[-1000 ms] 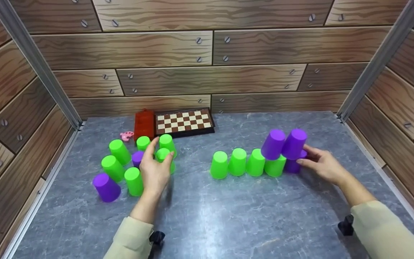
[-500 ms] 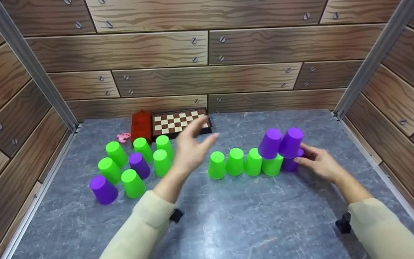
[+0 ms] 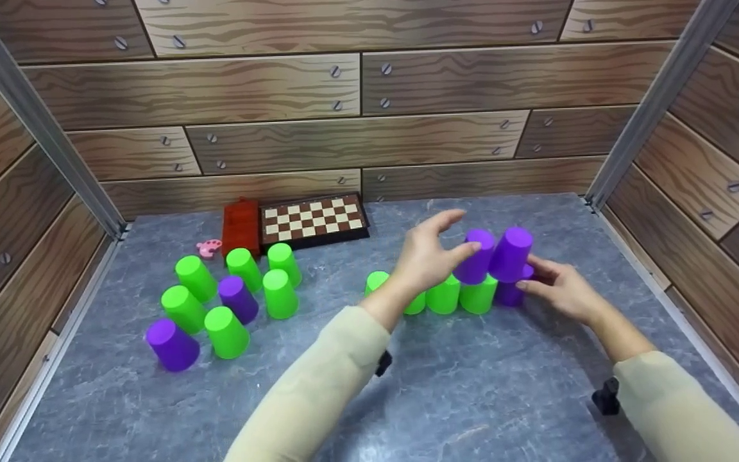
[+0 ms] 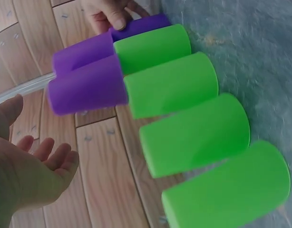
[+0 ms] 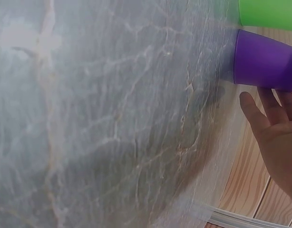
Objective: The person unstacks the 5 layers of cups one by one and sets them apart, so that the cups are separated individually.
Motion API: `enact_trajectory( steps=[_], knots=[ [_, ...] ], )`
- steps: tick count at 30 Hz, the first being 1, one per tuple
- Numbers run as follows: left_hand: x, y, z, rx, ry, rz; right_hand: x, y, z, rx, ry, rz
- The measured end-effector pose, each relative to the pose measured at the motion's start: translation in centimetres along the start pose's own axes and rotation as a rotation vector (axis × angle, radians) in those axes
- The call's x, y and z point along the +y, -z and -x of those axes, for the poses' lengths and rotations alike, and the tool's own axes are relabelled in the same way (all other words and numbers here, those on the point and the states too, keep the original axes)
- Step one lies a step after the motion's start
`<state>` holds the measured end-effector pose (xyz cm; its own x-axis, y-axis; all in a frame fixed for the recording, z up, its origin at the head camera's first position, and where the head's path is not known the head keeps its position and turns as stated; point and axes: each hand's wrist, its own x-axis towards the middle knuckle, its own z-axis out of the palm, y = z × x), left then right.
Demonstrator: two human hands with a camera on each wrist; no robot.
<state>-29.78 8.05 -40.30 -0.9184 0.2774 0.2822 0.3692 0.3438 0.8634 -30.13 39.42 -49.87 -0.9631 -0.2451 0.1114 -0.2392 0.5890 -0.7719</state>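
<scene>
A row of upside-down green cups (image 3: 442,296) ends at the right with a purple cup (image 3: 509,294) on the table. Two more purple cups stand upside down on top, a left one (image 3: 480,268) and a right one (image 3: 512,254). My right hand (image 3: 563,292) holds the bottom purple cup, thumb at the front and fingers behind it. Fingers (image 5: 272,107) of that hand lie along its side in the right wrist view. My left hand (image 3: 428,258), thumb and fingers spread and empty, overlaps the upper left purple cup in the head view; the left wrist view shows a gap between them.
At the left of the grey table (image 3: 318,359) stands a group of upside-down green cups (image 3: 280,294) with two purple cups (image 3: 172,344) among them. Behind are a checkered board (image 3: 315,221), a red case (image 3: 241,228) and a small pink item (image 3: 209,248). Wood-patterned walls surround the table.
My left hand has left the green cups on the left and moved right, across the table, to the upper purple cups. My right hand keeps its hold on the bottom purple cup.
</scene>
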Motion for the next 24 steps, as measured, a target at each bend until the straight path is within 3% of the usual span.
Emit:
enact_trajectory(
  steps=[7,13,19,24],
  knots=[
    [-0.9,-2.4,-0.7,-0.041,0.018,-0.034,0.0,0.0,0.0,0.0,-0.003,-0.012],
    [-1.4,-3.4,-0.9,-0.034,0.021,-0.044,-0.1,-0.1,0.0,0.003,-0.008,-0.013],
    [-1.1,-3.6,-0.7,-0.006,0.007,-0.018,-0.2,-0.1,-0.1,-0.005,-0.004,-0.028],
    [-0.6,-2.5,0.1,0.002,-0.023,0.051,-0.2,-0.1,0.0,0.002,0.015,-0.033]
  ],
)
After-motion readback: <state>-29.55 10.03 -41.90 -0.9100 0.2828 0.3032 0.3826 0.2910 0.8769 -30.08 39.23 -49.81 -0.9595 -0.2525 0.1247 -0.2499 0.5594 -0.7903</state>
